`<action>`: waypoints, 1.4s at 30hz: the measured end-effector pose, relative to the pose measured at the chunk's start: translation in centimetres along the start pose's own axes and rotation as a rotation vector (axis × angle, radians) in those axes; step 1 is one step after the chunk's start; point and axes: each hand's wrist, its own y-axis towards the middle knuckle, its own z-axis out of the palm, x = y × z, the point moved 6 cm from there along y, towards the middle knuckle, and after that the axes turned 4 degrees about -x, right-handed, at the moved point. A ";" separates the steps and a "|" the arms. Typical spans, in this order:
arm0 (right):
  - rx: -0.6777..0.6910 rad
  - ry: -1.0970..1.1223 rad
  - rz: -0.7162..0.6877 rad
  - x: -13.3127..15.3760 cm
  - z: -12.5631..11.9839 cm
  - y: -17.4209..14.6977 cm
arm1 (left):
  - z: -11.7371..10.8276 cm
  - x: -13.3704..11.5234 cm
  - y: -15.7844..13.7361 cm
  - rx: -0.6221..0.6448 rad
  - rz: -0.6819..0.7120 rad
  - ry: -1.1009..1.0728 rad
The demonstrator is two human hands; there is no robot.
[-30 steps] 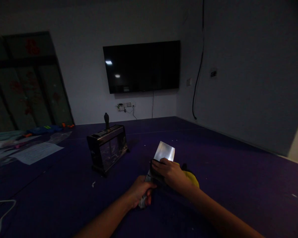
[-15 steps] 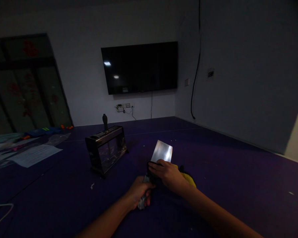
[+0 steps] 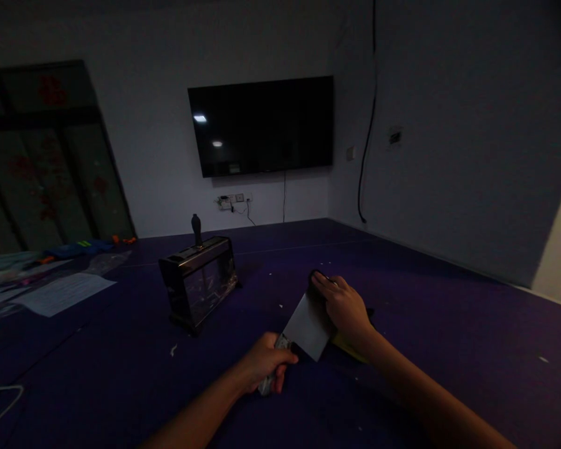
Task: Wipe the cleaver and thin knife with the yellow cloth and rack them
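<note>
My left hand [image 3: 267, 363] is closed around the handle of a cleaver [image 3: 305, 329], whose wide, pale blade points up and away to the right. The handle looks grey and patterned, partly wrapped by my fingers. My right hand [image 3: 348, 312] presses a yellow cloth [image 3: 350, 349] with black edging against the blade near its far end. Much of the cloth is hidden under that hand. Further off to the left stands a black knife block [image 3: 207, 251] with see-through sides, and one dark-handled tool [image 3: 196, 229] sticks up from its top.
The purple surface [image 3: 430, 324] carries small white scraps. Papers [image 3: 68, 292], plastic wrapping and a blue fabric item lie at the far left. A white cable [image 3: 4, 393] curls at the lower left. A television [image 3: 264, 128] hangs on the wall.
My right hand has slid the cloth up along the blade, away from the handle towards the far end. The cleaver has turned slightly; my left hand keeps its hold almost in place.
</note>
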 end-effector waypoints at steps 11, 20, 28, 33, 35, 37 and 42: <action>-0.001 -0.016 0.043 -1.0 0.2 -0.1 | -0.2 0.2 0.0 -0.067 0.022 -0.033; 0.019 -0.050 0.039 -1.8 0.9 -0.3 | -0.9 0.5 -0.1 -0.190 0.046 -0.145; 0.002 -0.095 -0.008 -0.9 0.5 -0.5 | -0.9 0.4 0.0 -0.162 0.065 -0.136; 0.013 -0.039 -0.058 0.4 0.3 -0.5 | -0.2 -0.2 -0.3 -0.071 0.041 -0.043; 0.014 -0.015 -0.062 0.8 0.2 -0.4 | 0.0 -0.4 -0.4 -0.046 0.041 -0.007; 0.010 -0.002 -0.065 1.1 0.0 -0.4 | 0.0 -0.4 -0.4 -0.040 0.037 0.010; 0.000 0.019 -0.091 1.5 -0.2 -0.3 | -0.1 -0.1 -0.3 -0.051 0.024 0.018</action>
